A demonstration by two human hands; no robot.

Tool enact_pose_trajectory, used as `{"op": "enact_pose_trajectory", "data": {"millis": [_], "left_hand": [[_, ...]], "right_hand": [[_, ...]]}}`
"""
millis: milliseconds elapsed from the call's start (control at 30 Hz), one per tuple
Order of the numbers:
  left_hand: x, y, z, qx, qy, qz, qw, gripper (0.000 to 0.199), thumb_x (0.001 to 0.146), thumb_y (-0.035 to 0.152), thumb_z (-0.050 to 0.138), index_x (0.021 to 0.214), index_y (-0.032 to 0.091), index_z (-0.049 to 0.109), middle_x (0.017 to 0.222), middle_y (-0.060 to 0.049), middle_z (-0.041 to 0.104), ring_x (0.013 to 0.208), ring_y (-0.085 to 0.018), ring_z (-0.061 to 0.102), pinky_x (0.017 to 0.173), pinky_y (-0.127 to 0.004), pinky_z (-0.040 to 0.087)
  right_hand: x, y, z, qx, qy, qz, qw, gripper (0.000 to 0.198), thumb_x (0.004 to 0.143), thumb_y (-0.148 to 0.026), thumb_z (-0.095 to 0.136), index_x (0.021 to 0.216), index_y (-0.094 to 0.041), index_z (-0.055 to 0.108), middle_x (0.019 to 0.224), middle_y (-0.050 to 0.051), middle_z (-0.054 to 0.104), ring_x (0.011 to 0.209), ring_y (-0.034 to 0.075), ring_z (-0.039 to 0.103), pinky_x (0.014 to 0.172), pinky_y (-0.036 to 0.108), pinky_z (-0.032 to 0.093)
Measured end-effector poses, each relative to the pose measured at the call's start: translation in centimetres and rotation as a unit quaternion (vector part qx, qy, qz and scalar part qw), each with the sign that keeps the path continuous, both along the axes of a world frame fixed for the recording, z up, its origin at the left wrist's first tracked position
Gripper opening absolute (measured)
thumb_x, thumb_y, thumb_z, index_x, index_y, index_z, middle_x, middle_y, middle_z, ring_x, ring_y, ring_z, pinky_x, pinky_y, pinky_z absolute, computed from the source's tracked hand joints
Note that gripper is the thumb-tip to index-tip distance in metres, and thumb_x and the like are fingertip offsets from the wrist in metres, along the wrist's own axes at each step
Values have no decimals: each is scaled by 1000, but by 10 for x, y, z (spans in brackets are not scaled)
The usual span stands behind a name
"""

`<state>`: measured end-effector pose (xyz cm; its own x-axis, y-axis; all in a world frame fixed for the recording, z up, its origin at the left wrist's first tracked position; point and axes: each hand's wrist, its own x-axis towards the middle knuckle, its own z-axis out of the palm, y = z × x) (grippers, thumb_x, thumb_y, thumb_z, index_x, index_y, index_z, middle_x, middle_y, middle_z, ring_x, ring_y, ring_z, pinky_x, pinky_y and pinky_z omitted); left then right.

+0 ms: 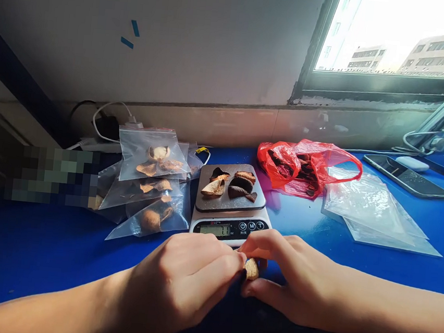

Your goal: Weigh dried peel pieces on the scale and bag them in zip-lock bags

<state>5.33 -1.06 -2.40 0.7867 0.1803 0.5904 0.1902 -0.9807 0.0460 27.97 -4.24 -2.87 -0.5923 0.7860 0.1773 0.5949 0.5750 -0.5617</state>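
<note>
Close in front of the kitchen scale (216,230), both hands meet at a small piece of dried peel (252,269), pale on the side that shows. My left hand (195,276) is closed, its thumb and fingertips pinching the peel's left edge. Curled around the right of the same piece are the thumb and fingers of my right hand (286,275). Several curled pieces of dried peel (214,186), dark brown outside and pale inside, lie on the scale's grey platform (222,206). The lit display shows digits too small to read surely.
Stacked clear zip bags (150,152) holding dried peel stand left of the scale. Behind it on the right sits an open red plastic bag (281,164) of dark peel. Flat clear bags (382,213) and a phone (405,175) lie right on the blue table (56,255).
</note>
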Motion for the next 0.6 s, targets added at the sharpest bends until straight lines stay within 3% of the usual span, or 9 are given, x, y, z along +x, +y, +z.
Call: {"op": "enact_pose_trajectory", "data": {"millis": [167,400,467,533,600], "left_hand": [[3,-3,4,-6,-28,15,999,16,104,19,49,107,10,62,88,-5,75,77,-16,71,75,-26,57],[5,-1,0,-23,-19,-10,1000,23,101,7,46,85,14,63,65,-1,61,54,-13,51,52,-28,44],[3,0,0,-15,-24,-27,999,22,99,6,48,85,13,63,65,-1,61,54,-14,49,52,-28,42],[1,2,2,-10,-32,-42,999,15,96,3,52,90,11,63,70,-3,65,58,-14,52,55,-28,44],[-2,4,5,-10,-32,-41,999,14,93,1,54,95,10,63,74,-4,68,61,-14,54,57,-28,46]], "right_hand": [[-1,3,2,-7,-13,-21,1000,30,91,-28,67,119,-21,60,102,10,77,84,25,75,67,32,57],[-9,5,10,13,-21,15,1000,37,90,-35,72,123,-20,63,102,8,78,89,22,75,68,26,55],[-6,7,13,70,-23,45,996,37,91,-40,72,120,-19,65,99,8,79,87,21,75,69,26,55],[6,14,17,168,-25,71,983,26,94,-40,69,107,-18,68,89,6,78,80,19,73,69,26,53],[27,26,21,262,-29,46,964,17,99,-32,61,93,-18,68,79,3,74,71,16,69,65,26,50]]}}
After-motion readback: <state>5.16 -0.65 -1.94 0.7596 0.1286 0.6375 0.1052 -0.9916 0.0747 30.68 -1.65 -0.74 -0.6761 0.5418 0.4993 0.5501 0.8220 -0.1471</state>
